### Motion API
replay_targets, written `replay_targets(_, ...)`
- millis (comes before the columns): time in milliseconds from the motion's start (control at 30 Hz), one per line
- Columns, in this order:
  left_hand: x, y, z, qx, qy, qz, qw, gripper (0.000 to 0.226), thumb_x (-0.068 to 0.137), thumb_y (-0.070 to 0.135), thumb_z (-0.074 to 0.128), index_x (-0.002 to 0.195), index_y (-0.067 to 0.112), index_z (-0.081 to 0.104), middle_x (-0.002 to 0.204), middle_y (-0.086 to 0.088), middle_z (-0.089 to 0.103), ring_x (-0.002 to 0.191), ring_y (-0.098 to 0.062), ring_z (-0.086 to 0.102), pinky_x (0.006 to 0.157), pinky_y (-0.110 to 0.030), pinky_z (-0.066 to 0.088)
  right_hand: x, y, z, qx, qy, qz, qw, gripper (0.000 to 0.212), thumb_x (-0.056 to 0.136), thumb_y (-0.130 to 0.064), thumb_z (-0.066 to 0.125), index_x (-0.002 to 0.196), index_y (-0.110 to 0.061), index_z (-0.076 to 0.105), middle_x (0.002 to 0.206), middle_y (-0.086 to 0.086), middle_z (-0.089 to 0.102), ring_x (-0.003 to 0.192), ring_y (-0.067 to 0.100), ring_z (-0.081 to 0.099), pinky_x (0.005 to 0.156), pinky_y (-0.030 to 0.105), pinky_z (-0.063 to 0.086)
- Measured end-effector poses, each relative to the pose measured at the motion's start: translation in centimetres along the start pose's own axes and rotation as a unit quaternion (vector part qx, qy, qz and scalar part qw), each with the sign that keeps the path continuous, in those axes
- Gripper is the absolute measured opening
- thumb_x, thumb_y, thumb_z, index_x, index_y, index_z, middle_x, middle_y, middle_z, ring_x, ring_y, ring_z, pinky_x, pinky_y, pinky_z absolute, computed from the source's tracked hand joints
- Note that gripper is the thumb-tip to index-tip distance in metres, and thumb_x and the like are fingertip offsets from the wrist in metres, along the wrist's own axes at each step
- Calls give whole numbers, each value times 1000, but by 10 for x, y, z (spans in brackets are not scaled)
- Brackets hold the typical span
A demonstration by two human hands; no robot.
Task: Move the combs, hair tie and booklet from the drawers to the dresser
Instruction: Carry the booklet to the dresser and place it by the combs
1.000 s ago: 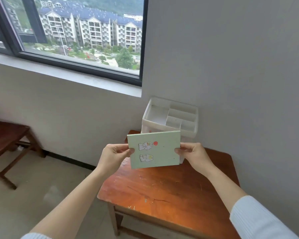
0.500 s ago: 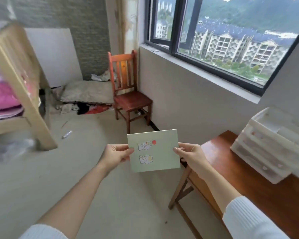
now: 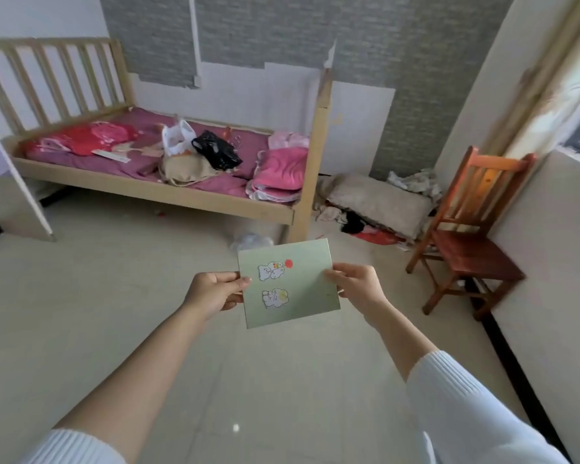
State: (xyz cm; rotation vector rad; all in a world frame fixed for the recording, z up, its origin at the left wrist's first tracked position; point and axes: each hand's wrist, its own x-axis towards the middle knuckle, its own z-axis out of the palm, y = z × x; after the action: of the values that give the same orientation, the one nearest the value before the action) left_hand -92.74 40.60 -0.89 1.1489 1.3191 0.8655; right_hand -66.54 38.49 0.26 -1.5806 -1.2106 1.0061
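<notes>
A pale green booklet (image 3: pixel 300 286) with two cartoon stickers and a red dot is held out in front of me, above the floor. My left hand (image 3: pixel 211 293) pinches its left edge. My right hand (image 3: pixel 357 286) pinches its right edge. The booklet faces me, slightly tilted. The drawers, the combs and the hair tie are out of view.
A wooden bed (image 3: pixel 154 187) with pink bedding and bags stands ahead by the grey wall. A red-brown wooden chair (image 3: pixel 466 236) stands at the right next to a wall. A pile of cloth (image 3: pixel 375 202) lies between them. A white panel (image 3: pixel 10 192) is at the left.
The view has swung left, away from the table with the white drawers and past the window, to the bed. Both hands keep the same hold on the booklet.
</notes>
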Motion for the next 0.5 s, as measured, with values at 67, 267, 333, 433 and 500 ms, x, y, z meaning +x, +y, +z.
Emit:
replay_targets(67, 15, 0, -74, -17, 37, -10, 999, 4, 80, 21, 72, 81, 25, 73, 61, 10, 75, 54, -3, 69, 65, -22, 49, 34, -26, 77, 11, -24, -4, 1000, 12, 85, -7, 65, 90, -7, 76, 67, -2, 68, 55, 2, 60, 51, 14, 48)
replay_targets(267, 54, -5, -265, -71, 140, -31, 987, 6, 79, 22, 73, 85, 23, 74, 64, 7, 76, 56, -5, 70, 64, -21, 50, 118, -90, 284, 42, -115, 16, 992, 18, 81, -3, 68, 98, -7, 74, 69, -3, 72, 53, 4, 64, 49, 17, 53)
replay_targets(333, 70, -6, -319, -91, 164, -32, 982, 9, 78, 21, 74, 87, 21, 74, 66, 6, 77, 58, -6, 71, 64, -21, 51, 146, -111, 343, 37, -138, 17, 990, 17, 78, -4, 71, 94, -7, 74, 69, 1, 71, 49, 4, 64, 50, 18, 54)
replay_targets(433, 102, -6, -390, -120, 200, -39, 972, 11, 77, 23, 75, 87, 19, 75, 70, 4, 78, 60, -8, 72, 64, -21, 52, 188, -140, 424, 36, -161, 25, 986, 24, 74, -5, 76, 97, 1, 70, 79, 14, 68, 65, 22, 62, 66, 34, 50)
replay_targets(500, 132, -9, -441, -145, 219, -45, 964, 13, 76, 23, 75, 88, 16, 75, 74, 2, 78, 61, -9, 72, 62, -21, 51, 222, -156, 481, 39, -176, 30, 983, 27, 72, -6, 78, 96, 2, 69, 82, 15, 65, 72, 25, 57, 70, 38, 44)
